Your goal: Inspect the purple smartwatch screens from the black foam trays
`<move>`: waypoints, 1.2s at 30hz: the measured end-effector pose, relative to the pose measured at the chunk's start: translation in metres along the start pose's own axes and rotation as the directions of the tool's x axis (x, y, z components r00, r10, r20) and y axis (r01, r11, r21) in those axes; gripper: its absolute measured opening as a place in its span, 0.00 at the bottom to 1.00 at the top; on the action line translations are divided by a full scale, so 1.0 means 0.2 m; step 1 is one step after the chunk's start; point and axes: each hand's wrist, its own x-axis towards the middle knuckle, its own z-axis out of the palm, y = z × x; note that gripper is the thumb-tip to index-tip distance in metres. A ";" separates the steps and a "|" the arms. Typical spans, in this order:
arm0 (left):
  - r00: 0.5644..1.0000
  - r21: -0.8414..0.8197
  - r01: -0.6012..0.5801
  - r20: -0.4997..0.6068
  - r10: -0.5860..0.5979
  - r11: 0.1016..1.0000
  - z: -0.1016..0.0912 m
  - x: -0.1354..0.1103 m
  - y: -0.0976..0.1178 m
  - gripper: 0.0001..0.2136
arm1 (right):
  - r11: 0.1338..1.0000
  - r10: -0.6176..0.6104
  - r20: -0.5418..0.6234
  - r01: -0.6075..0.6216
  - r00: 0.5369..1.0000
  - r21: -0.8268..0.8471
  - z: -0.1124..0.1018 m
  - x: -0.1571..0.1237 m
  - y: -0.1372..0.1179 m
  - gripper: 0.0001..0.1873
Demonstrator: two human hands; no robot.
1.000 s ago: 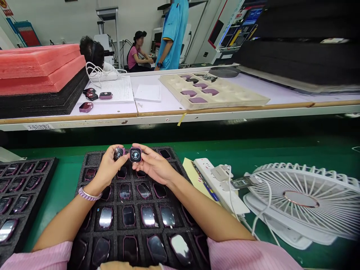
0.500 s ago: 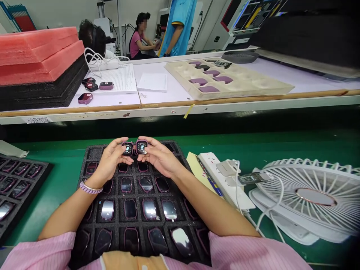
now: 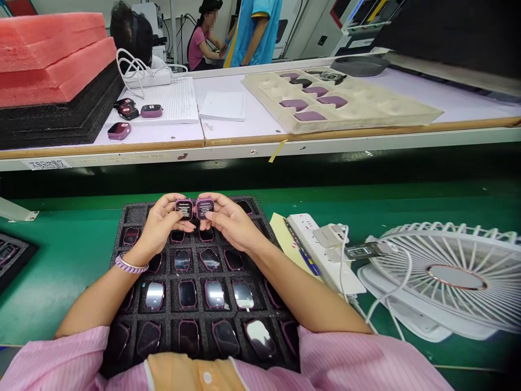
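Observation:
My left hand (image 3: 160,225) pinches a small purple smartwatch body (image 3: 184,208) with its screen lit and showing text. My right hand (image 3: 228,220) pinches a second purple watch body (image 3: 204,207), also lit. Both watches are held side by side, screens toward me, above the far end of a black foam tray (image 3: 138,209). The tray's cells hold several more purple watch bodies lying face up with dark screens (image 3: 188,294). A purple bracelet (image 3: 130,265) sits on my left wrist.
A white power strip (image 3: 321,260) with plugs and cables and a white fan (image 3: 451,277) lie on the green mat at right. Another black tray (image 3: 12,252) is at far left. The raised shelf carries pink foam (image 3: 52,54), loose watches (image 3: 119,130) and a beige tray (image 3: 366,117). People stand behind.
Both watches now sit level and close together, and their screens have switched from a graphic to text. The view has tilted down, and the left tray has slid mostly out of view.

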 end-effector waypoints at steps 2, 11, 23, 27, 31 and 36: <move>1.000 -0.007 0.007 0.008 -0.007 1.000 0.00 0.00 0.00 0.21 | 1.000 -0.003 -0.001 0.003 1.000 0.007 0.00 0.00 0.00 0.22; 0.999 -0.002 0.008 0.032 -0.008 1.000 0.00 0.00 0.00 0.21 | 0.999 -0.020 -0.002 0.020 1.000 -0.037 0.00 0.00 0.00 0.22; 1.000 0.020 -0.020 0.024 0.020 1.000 0.00 0.00 -0.01 0.22 | 0.999 -0.025 0.011 0.025 1.000 -0.037 0.00 0.00 0.01 0.24; 0.999 0.027 -0.033 0.032 0.033 0.999 0.00 0.01 -0.02 0.22 | 0.999 -0.023 0.013 0.024 1.000 -0.041 0.00 0.00 0.01 0.24; 0.999 0.034 -0.038 0.028 0.037 0.999 0.01 0.00 -0.01 0.22 | 0.999 -0.027 0.014 0.027 1.000 -0.031 0.00 0.00 0.01 0.23; 0.999 0.043 -0.041 0.017 0.041 0.998 0.01 0.00 -0.01 0.22 | 0.999 -0.023 0.019 0.024 1.000 -0.031 0.00 0.00 0.01 0.23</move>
